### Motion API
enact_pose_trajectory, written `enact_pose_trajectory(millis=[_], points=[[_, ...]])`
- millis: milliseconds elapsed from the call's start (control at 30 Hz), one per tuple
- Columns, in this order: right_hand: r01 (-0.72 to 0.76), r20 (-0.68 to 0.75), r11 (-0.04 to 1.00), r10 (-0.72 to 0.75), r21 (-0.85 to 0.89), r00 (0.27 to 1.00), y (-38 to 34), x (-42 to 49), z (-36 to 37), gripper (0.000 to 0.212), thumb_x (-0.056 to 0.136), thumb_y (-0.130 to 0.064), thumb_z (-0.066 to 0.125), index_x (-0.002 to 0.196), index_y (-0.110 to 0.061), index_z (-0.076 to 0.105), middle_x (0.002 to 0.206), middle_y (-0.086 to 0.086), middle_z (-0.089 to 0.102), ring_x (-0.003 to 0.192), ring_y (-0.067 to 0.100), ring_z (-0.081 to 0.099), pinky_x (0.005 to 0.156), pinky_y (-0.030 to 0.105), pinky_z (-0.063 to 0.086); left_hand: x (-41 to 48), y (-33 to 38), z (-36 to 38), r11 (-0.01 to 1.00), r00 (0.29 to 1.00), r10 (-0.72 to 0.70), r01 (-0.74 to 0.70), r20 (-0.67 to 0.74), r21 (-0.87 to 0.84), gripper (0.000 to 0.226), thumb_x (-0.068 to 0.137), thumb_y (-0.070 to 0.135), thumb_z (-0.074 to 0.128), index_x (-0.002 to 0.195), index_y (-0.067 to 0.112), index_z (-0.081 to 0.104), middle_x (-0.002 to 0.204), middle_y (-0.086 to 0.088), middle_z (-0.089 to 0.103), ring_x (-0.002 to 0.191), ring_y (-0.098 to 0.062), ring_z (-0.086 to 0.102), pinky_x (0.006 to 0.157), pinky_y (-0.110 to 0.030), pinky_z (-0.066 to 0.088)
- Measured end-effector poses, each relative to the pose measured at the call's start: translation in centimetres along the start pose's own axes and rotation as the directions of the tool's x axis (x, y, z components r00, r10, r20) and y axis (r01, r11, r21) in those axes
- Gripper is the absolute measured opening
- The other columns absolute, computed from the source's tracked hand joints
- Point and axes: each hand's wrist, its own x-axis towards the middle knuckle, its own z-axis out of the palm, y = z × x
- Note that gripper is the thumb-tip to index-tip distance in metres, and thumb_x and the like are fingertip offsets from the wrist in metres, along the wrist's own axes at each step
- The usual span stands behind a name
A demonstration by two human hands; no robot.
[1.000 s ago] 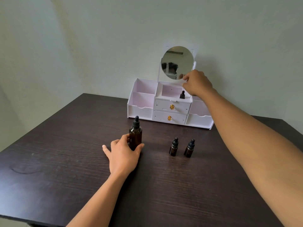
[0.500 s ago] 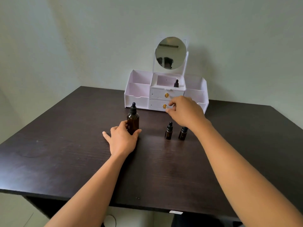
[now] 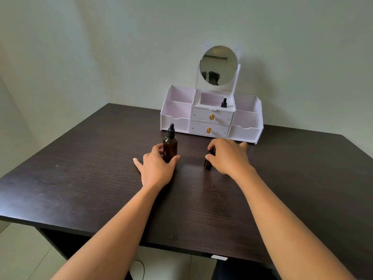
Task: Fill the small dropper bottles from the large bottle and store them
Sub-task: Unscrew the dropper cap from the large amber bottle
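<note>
- Left hand [image 3: 156, 168]: palm down on the table, thumb and forefinger curled round the foot of the large amber glass dropper bottle [image 3: 170, 146]. The little finger is splayed flat on the wood.
- Right hand [image 3: 228, 156]: thumb and forefinger tips pinch the black cap of a small dark amber dropper bottle [image 3: 207, 164]. The other fingers stretch past it toward the organiser, and anything behind the palm is hidden.
- Large amber glass dropper bottle: upright, round-shouldered, with a black collar and rubber bulb. It stands toward the table's far edge, in front of the organiser's left bins.
- Small dark amber dropper bottle: upright on the table, right of the large one and apart from it.
- Second small black-capped dropper bottle [image 3: 224, 103]: in the organiser's top middle tray, at its right side, below the mirror.
- White plastic desk organiser [image 3: 175, 122]: at the table's far edge by the wall. Open bins on both sides, with two closed white drawers [image 3: 201, 116] in the middle, each with a round gold knob.
- Round mirror [image 3: 219, 65]: held between white posts on top of the organiser.
- Dark brown table [image 3: 80, 178]: fine wood-grain surface with a dull sheen.
</note>
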Motion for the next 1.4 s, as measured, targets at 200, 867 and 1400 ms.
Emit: enact_pose_trajectory(millis=[200, 867, 1400], points=[[0.087, -0.021, 0.993, -0.086, 0.075, 0.996, -4.6, -0.2, -0.1, 0.026, 0.093, -0.047, 0.062, 0.111, -0.028, 0.064, 0.103, -0.006, 0.069, 0.102, 0.019, 0.062, 0.097, 0.047, 0.034, -1.5, -1.2, -1.5, 0.995, 0.997, 0.057, -0.052, 0.046, -0.090, 0.088, 0.080, 0.044, 0.069, 0.151, 0.021, 0.022, 0.137, 0.004, 0.056, 0.130, -0.017, 0.049, 0.119, -0.053, -0.011], [0.181, 0.000, 0.983, -0.181, 0.042, 0.983, -10.4, -0.6, 2.4, 0.040, 0.090, -0.063, 0.055, 0.095, -0.023, 0.062, 0.091, -0.004, 0.067, 0.092, 0.020, 0.061, 0.087, 0.043, 0.035, -2.5, -2.6, -1.8, 0.984, 0.992, 0.125, -0.128, 0.035, 0.123, 0.034, 0.087, 0.044, 0.067, 0.119, 0.031, 0.067, 0.127, 0.007, 0.064, 0.133, -0.015, 0.046, 0.118, -0.060, -0.004], [0.225, 0.161, 0.880, -0.316, 0.419, 0.935, -9.2, 0.6, -0.4, 0.055, 0.077, -0.027, 0.077, 0.127, -0.033, 0.055, 0.104, -0.011, 0.064, 0.089, 0.009, 0.059, 0.082, 0.030, 0.052, -2.5, -2.6, -2.1, 0.973, 0.986, 0.115, -0.137, 0.120, 0.188, 0.040, 0.088, 0.054, 0.063, 0.117, 0.028, 0.070, 0.152, 0.002, 0.044, 0.146, -0.013, 0.027, 0.116, -0.062, -0.006]])
